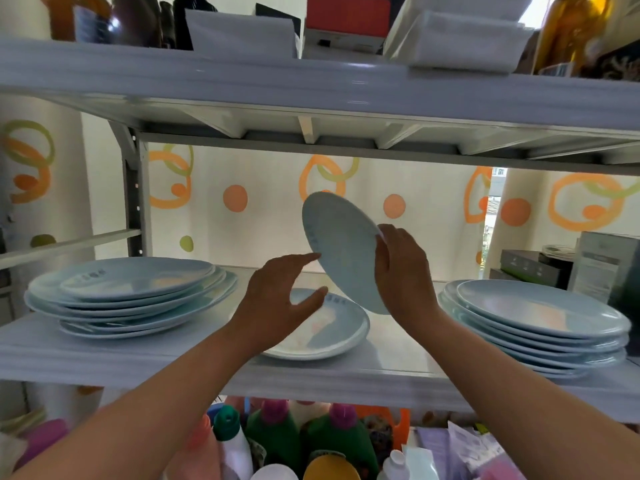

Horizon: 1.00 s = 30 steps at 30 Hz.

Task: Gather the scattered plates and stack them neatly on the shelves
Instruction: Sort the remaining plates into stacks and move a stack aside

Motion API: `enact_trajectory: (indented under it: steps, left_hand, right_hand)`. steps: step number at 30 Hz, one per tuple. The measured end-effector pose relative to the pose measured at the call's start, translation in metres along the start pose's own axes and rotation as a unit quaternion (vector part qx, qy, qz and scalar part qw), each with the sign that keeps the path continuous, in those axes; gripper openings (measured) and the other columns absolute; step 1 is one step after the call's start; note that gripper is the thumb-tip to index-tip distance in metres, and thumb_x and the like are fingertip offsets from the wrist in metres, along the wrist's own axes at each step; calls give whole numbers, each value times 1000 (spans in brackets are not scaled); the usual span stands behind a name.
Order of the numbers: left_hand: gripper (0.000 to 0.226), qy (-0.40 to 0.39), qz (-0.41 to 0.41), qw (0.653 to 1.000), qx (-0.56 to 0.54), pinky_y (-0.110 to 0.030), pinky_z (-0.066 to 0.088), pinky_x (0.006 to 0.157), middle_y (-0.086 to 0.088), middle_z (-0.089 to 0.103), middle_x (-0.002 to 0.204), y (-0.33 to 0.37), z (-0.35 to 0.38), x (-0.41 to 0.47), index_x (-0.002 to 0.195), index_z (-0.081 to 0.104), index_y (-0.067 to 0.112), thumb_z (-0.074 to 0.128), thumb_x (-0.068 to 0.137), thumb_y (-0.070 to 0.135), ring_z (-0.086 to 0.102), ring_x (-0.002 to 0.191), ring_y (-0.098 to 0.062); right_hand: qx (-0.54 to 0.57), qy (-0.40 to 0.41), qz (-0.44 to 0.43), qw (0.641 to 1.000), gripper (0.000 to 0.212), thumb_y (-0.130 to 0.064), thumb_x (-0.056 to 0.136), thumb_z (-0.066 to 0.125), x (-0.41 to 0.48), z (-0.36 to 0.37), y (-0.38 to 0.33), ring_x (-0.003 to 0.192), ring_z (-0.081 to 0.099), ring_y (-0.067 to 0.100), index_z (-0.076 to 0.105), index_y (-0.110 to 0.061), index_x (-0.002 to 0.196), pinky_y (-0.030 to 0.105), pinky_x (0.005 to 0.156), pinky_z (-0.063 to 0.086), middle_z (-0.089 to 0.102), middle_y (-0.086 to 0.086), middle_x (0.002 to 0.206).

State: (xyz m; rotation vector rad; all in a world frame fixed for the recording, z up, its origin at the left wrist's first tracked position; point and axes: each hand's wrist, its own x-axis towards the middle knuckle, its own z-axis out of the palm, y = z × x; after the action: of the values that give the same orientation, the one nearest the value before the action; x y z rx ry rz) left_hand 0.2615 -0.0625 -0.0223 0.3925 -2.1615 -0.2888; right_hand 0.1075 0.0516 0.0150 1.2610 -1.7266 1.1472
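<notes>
Right hand (401,271) pinches tilted plate (341,247) at right rim, in air above middle plate (343,327) on shelf (104,355). Left hand (277,296) spread, fingertip at plate's left edge, no grip. Risk: one-sided hold slips; plate falls, chips middle plate. Left stack (131,292), right stack (540,323) flank gap; upper shelf (311,88) limits lift.

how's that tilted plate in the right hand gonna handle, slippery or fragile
The tilted plate looks stiff and probably breakable, given its glazed sheen. That gloss may make it slippery, as the right hand grips only one rim; the open left hand could steady it.
</notes>
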Motion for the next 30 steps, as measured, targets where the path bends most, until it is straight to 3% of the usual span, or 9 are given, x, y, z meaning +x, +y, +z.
enact_trajectory:
  steps: [6, 8, 10, 12, 16, 19, 21, 24, 30]
  left_hand:
    - [70, -22, 67, 993, 99, -24, 24, 108, 8, 45, 146, -7, -1, -4, 140, 38, 36, 59, 77, 58, 40, 134, -11]
    - [71, -24, 69, 988, 136, -26, 23, 108, 6, 40, 149, -13, -6, -6, 142, 34, 39, 61, 78, 56, 37, 136, -14]
    - [68, -20, 88, 980, 180, -28, 28, 106, 2, 46, 145, -20, -14, -9, 139, 40, 37, 65, 77, 51, 45, 131, -19]
    - [56, 8, 132, 968, 214, -35, 40, 99, -3, 58, 132, -26, -26, -10, 129, 53, 30, 69, 75, 37, 57, 117, -24]
    - [36, 81, 176, 945, 264, -33, 49, 77, -1, 73, 101, -39, -70, -11, 106, 71, 23, 62, 74, 9, 69, 88, -23]
    - [43, 69, 176, 935, 298, -32, 51, 70, -1, 74, 93, -54, -106, -16, 102, 72, 20, 67, 66, -1, 69, 80, -24]
    - [43, 75, 136, 943, 294, -32, 53, 69, -1, 74, 86, -63, -127, -18, 98, 73, 18, 67, 62, -5, 69, 74, -25]
    - [38, 84, 72, 957, 268, -32, 55, 68, 0, 75, 80, -75, -150, -21, 98, 73, 17, 69, 69, -7, 68, 71, -24]
    - [27, 56, 0, 969, 241, -31, 49, 79, -6, 75, 93, -90, -158, -34, 105, 72, 15, 63, 83, 2, 69, 86, -28]
  right_hand:
    - [33, 69, -45, 996, 20, 1, 92, 46, 13, 8, -22, 78, 49, 15, 61, -2, 105, 17, 68, 43, 54, 16, 100]
    - [95, 105, -1, 990, 17, -3, 94, 45, 18, 12, -36, 79, 36, 1, 60, 0, 102, 2, 71, 32, 49, 8, 94]
    - [167, 100, 107, 975, 18, -11, 95, 44, 22, 21, -50, 84, 43, 11, 59, -3, 102, 12, 78, 37, 52, 7, 95]
    - [289, 41, 280, 915, 14, -17, 93, 46, 27, 31, -66, 93, 57, 26, 58, -12, 98, 34, 85, 48, 60, 8, 101]
    - [565, -12, 456, 687, 16, 2, 90, 42, 30, 48, -107, 77, 59, 26, 52, -11, 90, 43, 78, 49, 61, 10, 94]
    - [621, -101, 454, 630, 32, 7, 88, 34, 31, 61, -129, 86, 62, 32, 49, 3, 116, 42, 75, 55, 60, 18, 103]
    - [605, -181, 437, 641, 33, 1, 89, 34, 34, 69, -142, 89, 64, 35, 46, 6, 119, 38, 63, 59, 59, 22, 103]
    - [545, -230, 428, 683, 18, -3, 92, 38, 39, 81, -159, 62, 60, 27, 43, 5, 108, 29, 49, 58, 55, 18, 77]
    - [484, -277, 407, 723, 15, 11, 86, 40, 40, 107, -167, 55, 59, 25, 41, 8, 101, 24, 46, 56, 53, 19, 75]
